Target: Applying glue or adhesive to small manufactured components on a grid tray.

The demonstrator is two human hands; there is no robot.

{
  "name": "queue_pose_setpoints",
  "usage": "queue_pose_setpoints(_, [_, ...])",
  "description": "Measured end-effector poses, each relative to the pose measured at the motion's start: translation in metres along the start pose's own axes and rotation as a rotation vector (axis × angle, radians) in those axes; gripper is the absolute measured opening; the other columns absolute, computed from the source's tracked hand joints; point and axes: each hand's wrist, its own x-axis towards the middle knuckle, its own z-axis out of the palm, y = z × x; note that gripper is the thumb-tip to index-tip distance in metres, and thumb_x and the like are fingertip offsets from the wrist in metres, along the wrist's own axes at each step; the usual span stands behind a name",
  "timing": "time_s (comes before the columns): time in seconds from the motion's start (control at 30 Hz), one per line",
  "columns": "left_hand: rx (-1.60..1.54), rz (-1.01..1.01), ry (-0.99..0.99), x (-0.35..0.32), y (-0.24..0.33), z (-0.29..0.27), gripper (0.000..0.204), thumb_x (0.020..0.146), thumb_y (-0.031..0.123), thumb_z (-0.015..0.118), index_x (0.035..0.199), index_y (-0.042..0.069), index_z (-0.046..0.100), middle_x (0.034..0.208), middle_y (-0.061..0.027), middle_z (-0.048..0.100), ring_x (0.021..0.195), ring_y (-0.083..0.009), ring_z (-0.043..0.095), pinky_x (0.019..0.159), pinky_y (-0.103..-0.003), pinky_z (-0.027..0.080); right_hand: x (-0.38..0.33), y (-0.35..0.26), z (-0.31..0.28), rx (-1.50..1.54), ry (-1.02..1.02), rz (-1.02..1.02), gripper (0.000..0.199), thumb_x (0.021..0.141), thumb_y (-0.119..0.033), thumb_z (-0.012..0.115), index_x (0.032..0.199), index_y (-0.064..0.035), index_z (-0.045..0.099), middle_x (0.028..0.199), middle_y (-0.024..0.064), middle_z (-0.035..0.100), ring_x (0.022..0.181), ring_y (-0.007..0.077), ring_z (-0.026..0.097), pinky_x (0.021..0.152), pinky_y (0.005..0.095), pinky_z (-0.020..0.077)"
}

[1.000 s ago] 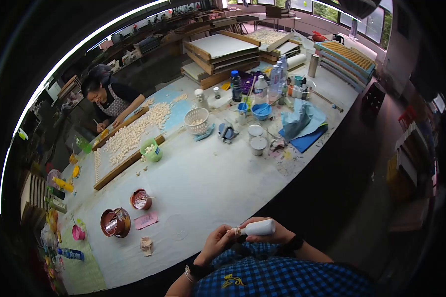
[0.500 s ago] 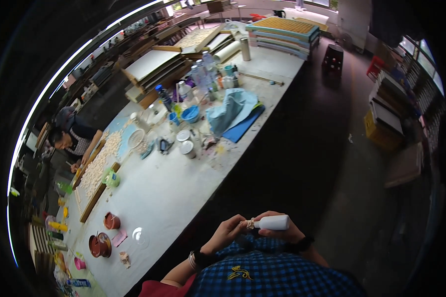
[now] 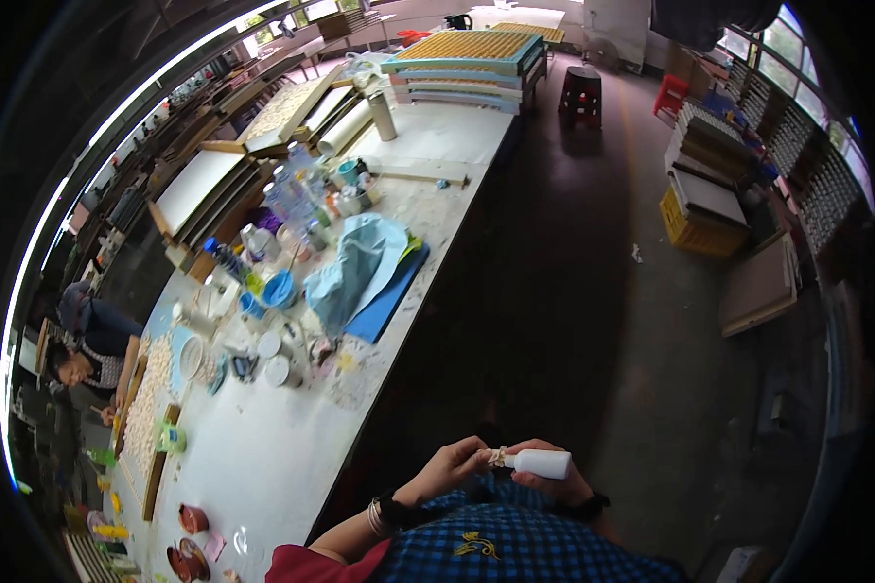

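One white plastic bottle (image 3: 544, 464), gripped by the right hand (image 3: 574, 483) off the surface (image 3: 262, 418), beyond its near edge; one crumpled beige scrap (image 3: 497, 457) at its neck, pinched by the left hand (image 3: 460, 463); handling appears under way, unfinished, the amount left undeterminable.

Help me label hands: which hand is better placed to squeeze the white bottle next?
Probably the right hand: it grips the white bottle, while the left hand holds the small pale piece by its tip.
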Motion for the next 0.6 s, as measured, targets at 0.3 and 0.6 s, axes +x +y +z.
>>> queue_pose_setpoints(0.3, [0.058,0.137,-0.120,0.159,0.081,-0.070,0.028,0.089,0.031,0.045,0.091,0.004,0.053,0.072,-0.0031,0.055,0.067,-0.0087,0.051,0.060,-0.022,0.042,0.129,-0.053,-0.087,-0.073,0.184,0.130,0.032,0.070,-0.009,0.067,0.100,-0.0032,0.056,0.095,0.0047,0.059,0.084,0.0074,0.054,0.075,0.0226,0.0440])
queue_pose_setpoints(0.6, [-0.016,0.122,-0.101,0.282,0.106,-0.122,0.029,0.089,0.032,0.045,0.092,0.005,0.053,0.074,-0.0031,0.056,0.070,-0.0092,0.052,0.063,-0.023,0.043,0.253,-0.068,-0.168,-0.025,0.153,0.060,0.028,0.070,-0.007,0.065,0.096,-0.0017,0.055,0.089,0.0046,0.059,0.079,0.0085,0.055,0.071,0.0210,0.0447])
